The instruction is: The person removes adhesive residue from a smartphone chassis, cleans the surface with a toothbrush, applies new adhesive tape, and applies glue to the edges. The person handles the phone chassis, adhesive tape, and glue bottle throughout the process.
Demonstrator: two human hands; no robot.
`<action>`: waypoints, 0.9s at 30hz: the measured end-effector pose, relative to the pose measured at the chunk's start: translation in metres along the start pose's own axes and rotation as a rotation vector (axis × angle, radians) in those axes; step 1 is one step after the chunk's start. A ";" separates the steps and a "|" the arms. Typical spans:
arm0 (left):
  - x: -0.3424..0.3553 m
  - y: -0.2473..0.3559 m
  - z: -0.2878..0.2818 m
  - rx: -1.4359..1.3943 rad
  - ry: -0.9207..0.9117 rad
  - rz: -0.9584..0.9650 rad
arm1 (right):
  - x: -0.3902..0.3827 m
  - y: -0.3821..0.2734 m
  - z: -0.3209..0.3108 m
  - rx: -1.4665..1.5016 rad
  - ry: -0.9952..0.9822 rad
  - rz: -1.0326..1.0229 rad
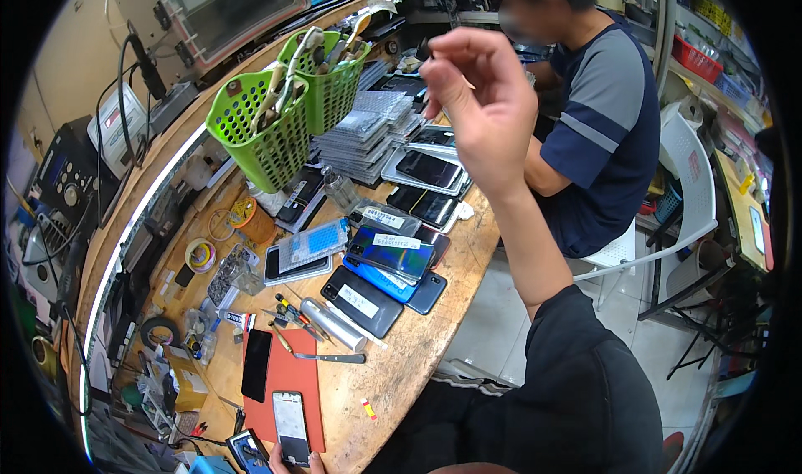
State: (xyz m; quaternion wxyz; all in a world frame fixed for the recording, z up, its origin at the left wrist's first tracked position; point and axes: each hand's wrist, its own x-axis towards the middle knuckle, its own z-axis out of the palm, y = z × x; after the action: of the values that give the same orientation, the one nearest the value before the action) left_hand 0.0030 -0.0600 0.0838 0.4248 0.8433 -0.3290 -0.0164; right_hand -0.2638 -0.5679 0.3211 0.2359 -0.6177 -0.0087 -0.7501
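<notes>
A slim phone part (290, 420), pale and metallic over most of its length and black at the bottom, is held low over the near end of a red mat (298, 382) on the wooden bench (409, 365). Its lower end is gripped by the left hand (316, 463), of which only the digits are seen, one set at each long edge; the rest is cut off by the lower rim of the view. The right hand (493, 115) is raised high above the bench, with the fingers curled and the thumb brought in toward them; whether anything small is pinched there cannot be told. The part is judged to be light and stiff but thin, likely to crack or bend if it is twisted or pressed in the middle. Its smooth faces may prove slippery under dry fingertips, so it is best taken by the two long edges, as is done here, with the broad faces left untouched and only slight pressure applied. A dark phone screen (256, 365) is laid farther up the mat, apart from the held part, and would probably call for the same edge hold. Beyond it, a flat metal blade with a dark handle (338, 359) is laid partly across the mat's edge.
</notes>
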 end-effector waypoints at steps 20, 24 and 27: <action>0.002 0.026 -0.002 0.161 0.018 0.047 | 0.137 0.097 0.037 0.170 -0.114 -0.077; 0.001 0.011 0.000 0.080 0.012 0.007 | 0.141 0.103 0.030 -0.201 -0.539 -0.028; 0.000 0.000 0.000 0.048 0.006 0.035 | 0.151 0.098 0.003 -0.175 -0.555 0.336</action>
State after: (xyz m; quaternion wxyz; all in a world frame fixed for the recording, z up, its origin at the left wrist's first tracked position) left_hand 0.0030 -0.0604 0.0840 0.4057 0.8473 -0.3427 0.0015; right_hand -0.2438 -0.7059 0.4351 0.2910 -0.8090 0.0937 -0.5020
